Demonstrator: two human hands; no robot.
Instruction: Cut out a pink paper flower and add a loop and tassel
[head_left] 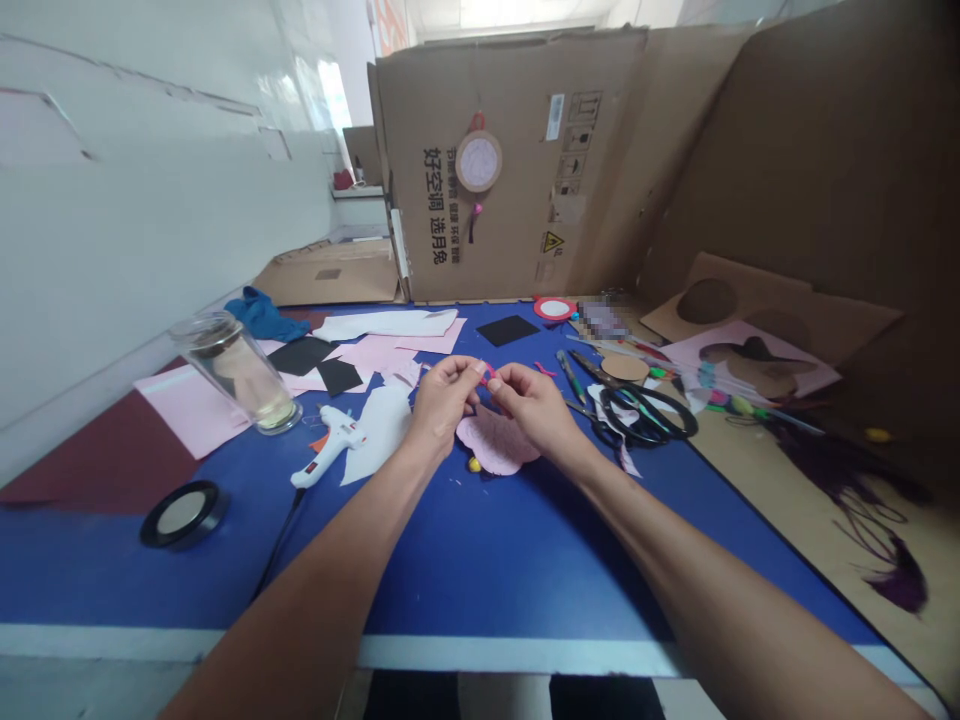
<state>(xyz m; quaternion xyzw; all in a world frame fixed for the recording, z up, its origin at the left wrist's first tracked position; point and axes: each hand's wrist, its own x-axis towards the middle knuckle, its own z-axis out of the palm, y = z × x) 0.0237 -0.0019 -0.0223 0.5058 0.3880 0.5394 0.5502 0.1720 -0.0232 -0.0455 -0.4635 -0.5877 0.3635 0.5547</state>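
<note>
My left hand point(444, 402) and my right hand point(538, 405) meet fingertip to fingertip above the blue table. Both pinch a small magenta strip point(487, 377), mostly covered by the fingers, so its exact kind is unclear. Just beneath them lies a pale pink paper piece with a wavy edge point(499, 446). A yellow bead point(474, 465) rests at its lower left edge. Another magenta scrap point(545, 370) is behind my right hand. Left of my left hand is a white sheet point(381, 432), beside a white glue gun point(330, 447) with a black cord.
Black-handled scissors point(651, 414) and a cardboard disc point(625, 368) lie to the right. A glass jar point(244, 375) and a roll of tape point(182, 512) stand left. Pink and black paper sheets spread behind. Cardboard walls point(517, 70) close off the back and right; a round ornament point(478, 162) hangs there.
</note>
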